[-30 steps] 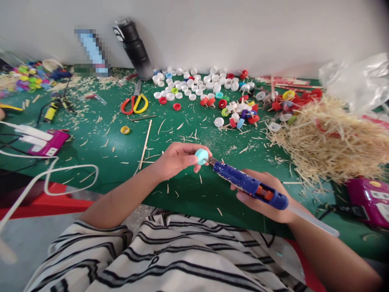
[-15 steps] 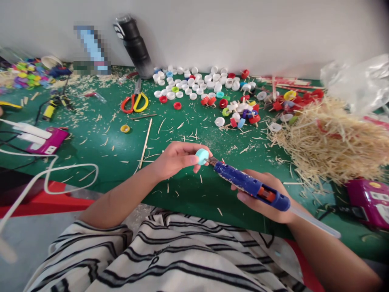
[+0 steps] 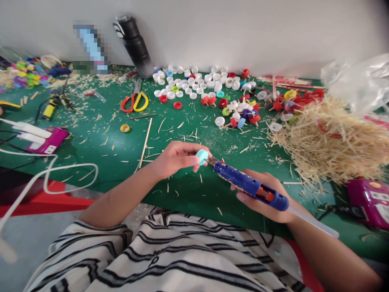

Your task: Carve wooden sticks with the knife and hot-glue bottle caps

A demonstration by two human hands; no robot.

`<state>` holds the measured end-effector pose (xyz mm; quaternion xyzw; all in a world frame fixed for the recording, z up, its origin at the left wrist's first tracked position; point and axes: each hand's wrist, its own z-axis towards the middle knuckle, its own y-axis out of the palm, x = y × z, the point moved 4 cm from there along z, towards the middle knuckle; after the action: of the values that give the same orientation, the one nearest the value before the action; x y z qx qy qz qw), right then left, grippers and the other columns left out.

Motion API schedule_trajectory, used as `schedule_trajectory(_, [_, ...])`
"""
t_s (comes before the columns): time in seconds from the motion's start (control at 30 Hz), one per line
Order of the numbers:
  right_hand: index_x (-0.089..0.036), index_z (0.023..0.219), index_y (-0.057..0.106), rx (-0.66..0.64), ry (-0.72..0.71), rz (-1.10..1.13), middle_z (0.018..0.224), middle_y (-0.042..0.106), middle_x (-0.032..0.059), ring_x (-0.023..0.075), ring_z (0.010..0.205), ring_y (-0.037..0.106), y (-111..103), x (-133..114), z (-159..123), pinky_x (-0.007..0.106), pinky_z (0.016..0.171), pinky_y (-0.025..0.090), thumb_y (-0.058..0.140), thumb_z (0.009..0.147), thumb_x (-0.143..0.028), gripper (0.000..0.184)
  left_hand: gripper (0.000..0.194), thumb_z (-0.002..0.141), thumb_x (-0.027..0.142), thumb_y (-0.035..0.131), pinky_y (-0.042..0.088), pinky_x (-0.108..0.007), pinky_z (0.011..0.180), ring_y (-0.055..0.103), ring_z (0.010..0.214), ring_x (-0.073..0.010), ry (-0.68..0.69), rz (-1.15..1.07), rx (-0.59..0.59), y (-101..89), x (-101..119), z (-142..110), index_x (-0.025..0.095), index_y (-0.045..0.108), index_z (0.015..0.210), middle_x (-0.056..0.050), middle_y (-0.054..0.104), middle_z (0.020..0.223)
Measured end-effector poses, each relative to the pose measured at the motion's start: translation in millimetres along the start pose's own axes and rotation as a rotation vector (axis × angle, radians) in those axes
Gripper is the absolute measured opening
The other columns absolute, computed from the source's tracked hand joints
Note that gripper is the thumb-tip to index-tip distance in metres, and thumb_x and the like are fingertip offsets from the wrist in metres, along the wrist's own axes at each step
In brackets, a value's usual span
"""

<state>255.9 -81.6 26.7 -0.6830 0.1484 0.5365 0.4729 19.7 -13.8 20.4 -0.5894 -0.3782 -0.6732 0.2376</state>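
Observation:
Between thumb and fingers, my left hand (image 3: 179, 159) pinches a light turquoise bottle cap (image 3: 202, 157). My right hand (image 3: 264, 196) is wrapped round a blue hot glue gun (image 3: 238, 180), which points to the left. The gun's metal nozzle meets the cap's right side; whether it touches or sits just in front, I cannot tell. A clear glue stick (image 3: 314, 223) juts from the gun's rear, over my right forearm. Both hands are above the green table (image 3: 188, 194), near its front edge.
Loose bottle caps (image 3: 193, 96) are spread along the back. Scissors (image 3: 135, 101) and a black bottle (image 3: 135, 48) stand left of them. A heap of thin wooden sticks (image 3: 337, 142) lies at right, near a purple power socket (image 3: 369, 202). A white cable (image 3: 71, 165) loops at left.
Hardly anything differs. The glue gun has shifted very slightly to the left, while the cap stays pinched in my left hand.

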Motion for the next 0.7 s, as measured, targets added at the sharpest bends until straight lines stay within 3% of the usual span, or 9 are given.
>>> schedule_trajectory(0.7, [-0.018,0.099,0.063,-0.02,0.018,0.03,0.078,0.066,0.0022,0.0126,0.062,0.058,0.8,4.1,0.7,0.023,0.055,0.046,0.062,0.091,-0.027,0.012,0.029,0.079,0.036,0.08,0.054,-0.024,0.059,0.061,0.06,-0.0097,-0.015,0.011,0.019,0.8,-0.4,0.9,0.015,0.079,0.099,-0.006,0.072,0.077])
